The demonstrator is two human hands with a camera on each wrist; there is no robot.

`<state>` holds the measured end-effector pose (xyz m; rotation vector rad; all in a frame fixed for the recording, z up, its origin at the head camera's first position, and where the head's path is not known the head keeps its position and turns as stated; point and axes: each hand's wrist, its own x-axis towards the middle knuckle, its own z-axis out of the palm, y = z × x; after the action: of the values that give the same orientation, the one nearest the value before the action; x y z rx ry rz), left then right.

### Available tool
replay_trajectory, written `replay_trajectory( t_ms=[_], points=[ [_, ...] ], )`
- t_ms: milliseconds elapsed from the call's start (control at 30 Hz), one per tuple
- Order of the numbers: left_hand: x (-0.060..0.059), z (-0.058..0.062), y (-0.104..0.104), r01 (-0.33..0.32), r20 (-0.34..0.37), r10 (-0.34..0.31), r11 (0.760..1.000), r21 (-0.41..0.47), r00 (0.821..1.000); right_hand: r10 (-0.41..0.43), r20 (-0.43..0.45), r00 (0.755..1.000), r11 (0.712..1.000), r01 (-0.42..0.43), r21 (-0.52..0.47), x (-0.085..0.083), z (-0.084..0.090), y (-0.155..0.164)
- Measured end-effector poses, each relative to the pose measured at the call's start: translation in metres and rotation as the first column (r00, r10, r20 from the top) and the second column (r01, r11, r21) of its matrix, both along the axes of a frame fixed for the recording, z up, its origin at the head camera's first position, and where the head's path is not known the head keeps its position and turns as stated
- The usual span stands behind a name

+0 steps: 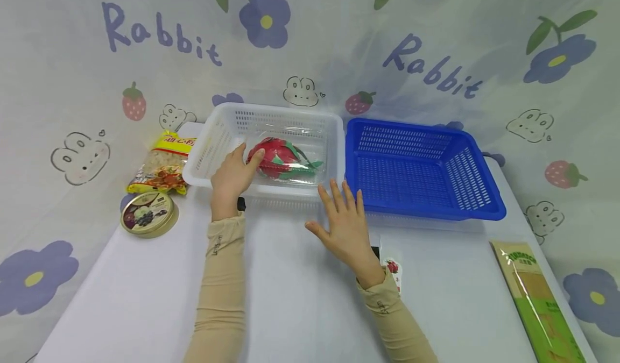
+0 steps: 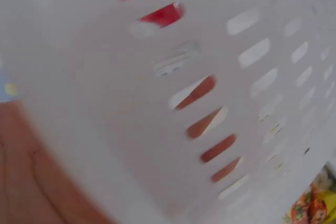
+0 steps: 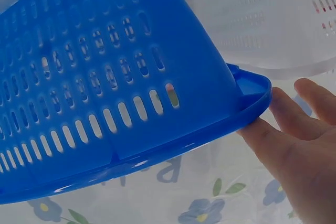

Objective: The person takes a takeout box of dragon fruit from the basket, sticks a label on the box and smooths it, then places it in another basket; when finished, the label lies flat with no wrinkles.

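Here my left hand [image 1: 234, 176] reaches over the near rim of the white basket [image 1: 213, 137], fingers resting straight against the wrapped dragon fruit [image 1: 278, 158], which lies inside with its long axis running rightward away from them. My right hand [image 1: 345, 228] hovers spread and empty, touching the blue basket [image 1: 477, 191] at its near corner. A snack bag [image 1: 162, 164] and tin [image 1: 147, 213] sit well left.
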<state>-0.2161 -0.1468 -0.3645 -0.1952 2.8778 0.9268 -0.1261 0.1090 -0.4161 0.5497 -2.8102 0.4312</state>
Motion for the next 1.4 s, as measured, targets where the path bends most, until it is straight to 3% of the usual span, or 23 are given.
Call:
replay_trajectory(
  t_ms=[200, 433, 633, 833, 1167, 1400],
  points=[
    [-0.004, -0.012, 0.002, -0.003, 0.023, 0.005, 0.996, -0.086, 1.000, 0.003, 0.014, 1.000, 1.000, -0.003, 0.016, 0.000, -0.001, -0.002],
    [-0.008, -0.023, 0.011, -0.047, -0.007, 0.046, 0.983, -0.180, 0.999, -0.005, 0.001, 1.000, 0.999, 0.005, 0.045, -0.001, -0.001, -0.003],
    [-0.009, -0.023, 0.015, -0.056, -0.030, 0.052, 0.983, -0.175, 0.998, -0.012, -0.007, 1.000, 0.998, 0.013, 0.063, -0.001, -0.001, -0.002],
    [-0.009, -0.016, 0.013, -0.046, 0.002, 0.046, 0.991, -0.126, 0.999, -0.011, -0.007, 1.000, 0.998, 0.012, 0.068, -0.002, -0.002, -0.003],
    [-0.007, -0.003, 0.021, -0.079, -0.040, 0.078, 0.997, -0.010, 0.996, -0.006, 0.006, 1.000, 0.998, 0.006, 0.059, -0.003, -0.004, -0.004],
    [-0.011, 0.024, 0.024, -0.089, -0.071, 0.095, 0.993, 0.077, 0.993, -0.003, 0.008, 1.000, 0.998, 0.003, 0.059, -0.003, -0.004, -0.002]
  ],
)
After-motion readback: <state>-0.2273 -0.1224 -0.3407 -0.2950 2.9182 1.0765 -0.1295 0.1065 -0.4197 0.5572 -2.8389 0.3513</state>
